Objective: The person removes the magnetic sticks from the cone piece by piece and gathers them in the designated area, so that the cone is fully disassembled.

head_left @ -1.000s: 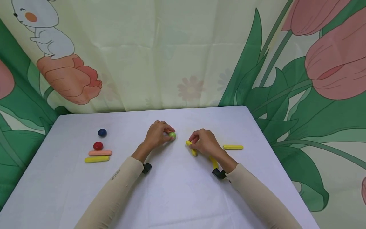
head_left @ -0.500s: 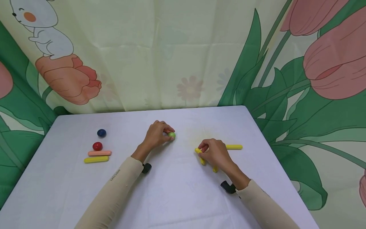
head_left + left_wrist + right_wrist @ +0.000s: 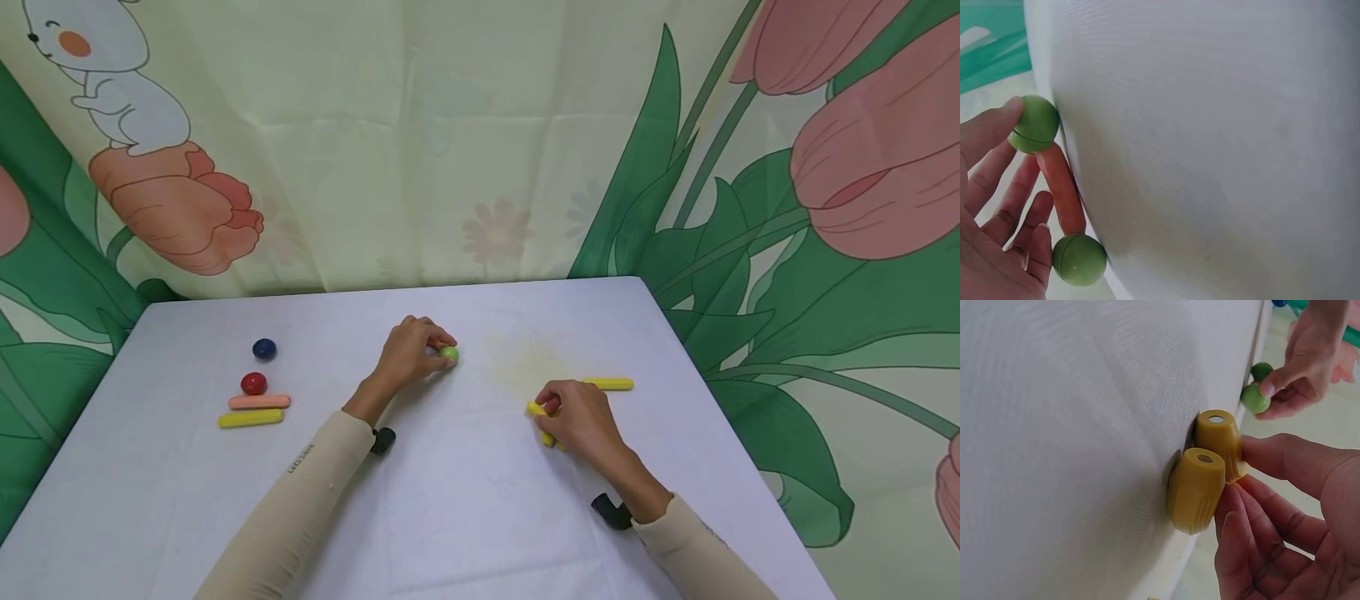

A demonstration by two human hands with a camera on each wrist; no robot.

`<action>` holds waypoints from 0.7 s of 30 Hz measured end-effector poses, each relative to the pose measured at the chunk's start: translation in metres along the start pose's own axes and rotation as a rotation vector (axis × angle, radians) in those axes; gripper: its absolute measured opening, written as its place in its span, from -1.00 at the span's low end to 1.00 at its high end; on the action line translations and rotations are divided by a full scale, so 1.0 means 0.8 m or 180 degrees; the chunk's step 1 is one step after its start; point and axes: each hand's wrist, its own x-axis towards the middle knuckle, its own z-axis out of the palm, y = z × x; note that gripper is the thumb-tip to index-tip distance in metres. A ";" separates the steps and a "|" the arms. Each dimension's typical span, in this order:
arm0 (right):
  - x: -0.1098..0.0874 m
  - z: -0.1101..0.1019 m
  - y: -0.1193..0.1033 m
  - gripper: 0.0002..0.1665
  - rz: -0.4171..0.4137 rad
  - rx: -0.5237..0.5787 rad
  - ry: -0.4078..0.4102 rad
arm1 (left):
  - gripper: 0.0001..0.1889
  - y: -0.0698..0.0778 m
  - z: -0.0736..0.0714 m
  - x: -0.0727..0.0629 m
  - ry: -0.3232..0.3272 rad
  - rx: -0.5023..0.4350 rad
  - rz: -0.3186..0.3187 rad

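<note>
My left hand [image 3: 408,350] pinches a green ball [image 3: 1036,122] between thumb and fingers at the tabletop. An orange-red magnetic rod [image 3: 1063,187] runs from that ball to a second green ball [image 3: 1079,259], beside the curled smaller fingers. My right hand [image 3: 581,417] pinches a yellow magnetic rod [image 3: 536,410] with thumb and fingertips, nearer the front. Right beside it lies another yellow rod [image 3: 1197,494], mostly hidden by the hand in the head view. Both yellow rods show a metal disc in the end in the right wrist view.
A further yellow rod [image 3: 609,384] lies behind my right hand. Far left on the white tabletop [image 3: 420,517] are a blue ball [image 3: 265,349], a red ball [image 3: 254,383], a pink rod [image 3: 259,402] and a yellow-green rod [image 3: 251,418]. A printed curtain [image 3: 360,167] hangs behind.
My right hand has moved rightward and toward the front with the yellow rod, coming up beside the other yellow rod. The left hand stays in place with the green ball.
</note>
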 end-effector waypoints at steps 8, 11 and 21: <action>-0.003 0.004 -0.001 -0.77 -0.0103 -0.0122 0.0007 | -0.74 0.002 0.000 -0.003 -0.0019 -0.0018 -0.0037; -0.002 0.004 -0.001 -0.77 -0.0133 -0.0129 -0.0014 | -0.74 0.003 0.001 -0.005 -0.0031 -0.0034 -0.0040; 0.017 -0.005 -0.008 -0.76 -0.0225 0.0155 0.0174 | -0.73 0.005 -0.002 -0.011 -0.0195 -0.0166 0.0130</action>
